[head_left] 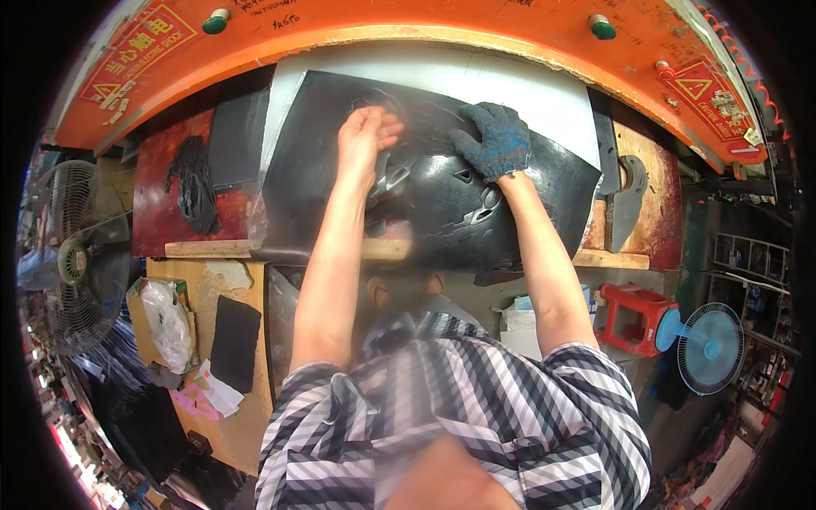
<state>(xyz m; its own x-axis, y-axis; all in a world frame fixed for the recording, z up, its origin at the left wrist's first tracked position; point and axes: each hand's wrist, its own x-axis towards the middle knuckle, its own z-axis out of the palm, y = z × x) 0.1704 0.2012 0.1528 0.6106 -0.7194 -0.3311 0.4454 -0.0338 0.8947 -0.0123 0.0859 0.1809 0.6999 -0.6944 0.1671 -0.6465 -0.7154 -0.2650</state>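
Note:
A large black glossy sheet (442,234) lies over a white board (374,64), with curved outlines and small openings in its surface. My bare left hand (368,140) is over the sheet's upper left part, fingers half bent and a little apart, blurred at the tips. I see nothing held in it. My right hand (495,140), in a dark grey-blue knitted glove, rests on the sheet's upper right with thumb and fingers spread. Between and below the hands are shiny cut-out shapes (486,206), some smeared by motion.
An orange machine beam (408,30) with green buttons spans the far side. Dark strips (194,187) lie at left; curved grey pieces (627,204) lie at right. A side table (234,276) holds a plastic bag and black pad. Fans stand either side, beside a red stool (625,319) at right.

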